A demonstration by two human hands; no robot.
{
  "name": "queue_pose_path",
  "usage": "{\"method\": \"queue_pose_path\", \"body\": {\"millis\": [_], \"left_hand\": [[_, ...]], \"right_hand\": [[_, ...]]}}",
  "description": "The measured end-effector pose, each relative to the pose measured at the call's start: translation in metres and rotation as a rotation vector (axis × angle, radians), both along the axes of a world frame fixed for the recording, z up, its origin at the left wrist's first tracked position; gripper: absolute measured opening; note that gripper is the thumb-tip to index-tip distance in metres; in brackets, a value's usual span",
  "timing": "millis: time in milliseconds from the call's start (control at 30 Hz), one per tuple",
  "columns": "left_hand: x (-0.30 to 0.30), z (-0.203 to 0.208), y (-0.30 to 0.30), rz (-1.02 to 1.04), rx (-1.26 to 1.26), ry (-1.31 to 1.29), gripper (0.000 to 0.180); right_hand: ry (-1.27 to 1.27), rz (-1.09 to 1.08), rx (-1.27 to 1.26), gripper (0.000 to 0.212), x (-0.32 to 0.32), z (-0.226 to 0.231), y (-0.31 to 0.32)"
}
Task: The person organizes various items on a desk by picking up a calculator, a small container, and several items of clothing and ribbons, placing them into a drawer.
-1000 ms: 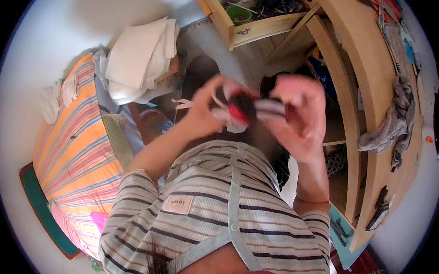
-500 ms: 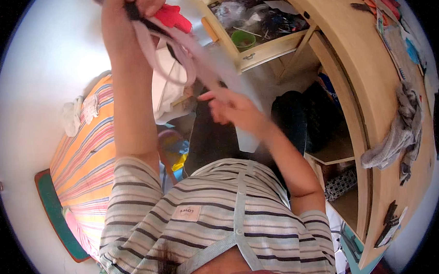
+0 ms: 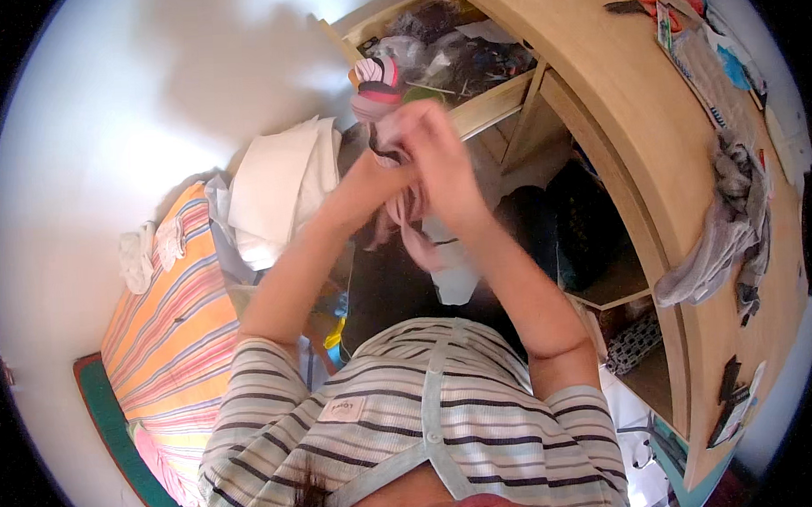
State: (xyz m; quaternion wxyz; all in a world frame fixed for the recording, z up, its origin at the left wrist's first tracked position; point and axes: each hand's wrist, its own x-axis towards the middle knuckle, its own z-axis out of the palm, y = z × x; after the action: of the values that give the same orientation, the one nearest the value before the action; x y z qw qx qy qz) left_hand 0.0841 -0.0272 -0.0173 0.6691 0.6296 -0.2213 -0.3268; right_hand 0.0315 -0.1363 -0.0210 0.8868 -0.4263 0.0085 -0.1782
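My left hand (image 3: pixel 377 178) and my right hand (image 3: pixel 433 136) meet in front of me, both closed around a bundle of soft fabric strips (image 3: pixel 376 103) in pink, black and red. A rolled, striped end of the bundle stands up beyond my fingers. Below the hands a loose pale pink strip (image 3: pixel 416 240) hangs down in a loop. The right hand is smeared by motion and crosses over the left, so some fingers are hidden. The exact kind of fabric item cannot be made out.
Beyond my hands an open drawer (image 3: pixel 495 103) holds plastic bags and clutter. A wooden desk (image 3: pixel 597 77) curves along the right, with grey cloth (image 3: pixel 706 252) on it. White folded material (image 3: pixel 274 182) stands at left, near an orange striped cover (image 3: pixel 163 325).
My left hand has come down from the upper left, bringing the fabric to the middle. My right hand has moved up to join it, and the strips are now bunched between both hands.
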Motion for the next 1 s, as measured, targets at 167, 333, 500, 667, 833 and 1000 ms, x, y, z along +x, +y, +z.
{"method": "queue_pose_path", "body": {"millis": [167,333,500,667,833,1000], "left_hand": [[0.098,0.026,0.01,0.256,0.394,-0.102,0.026],[0.179,0.03,-0.049,0.595,-0.279,-0.266,0.022],[0.198,-0.062,-0.128,0.56,-0.079,-0.203,0.016],[0.206,-0.136,-0.18,-0.44,0.768,-0.515,0.009],[0.161,-0.092,-0.22,-0.25,0.62,-0.677,0.072],[0.162,-0.113,-0.223,-0.453,0.831,-0.934,0.082]], "right_hand": [[-0.052,-0.515,-1.163,0.03,-0.025,-0.019,-0.025],[0.333,-0.292,-1.079,0.029,-0.075,-0.1,-0.05],[0.459,-0.174,-0.971,0.031,-0.116,-0.128,-0.045],[0.483,-0.065,-1.015,0.028,-0.124,-0.135,-0.048],[0.473,-0.027,-1.037,0.031,-0.126,-0.142,-0.05],[0.473,0.044,-1.095,0.031,-0.122,-0.138,-0.045]]}}
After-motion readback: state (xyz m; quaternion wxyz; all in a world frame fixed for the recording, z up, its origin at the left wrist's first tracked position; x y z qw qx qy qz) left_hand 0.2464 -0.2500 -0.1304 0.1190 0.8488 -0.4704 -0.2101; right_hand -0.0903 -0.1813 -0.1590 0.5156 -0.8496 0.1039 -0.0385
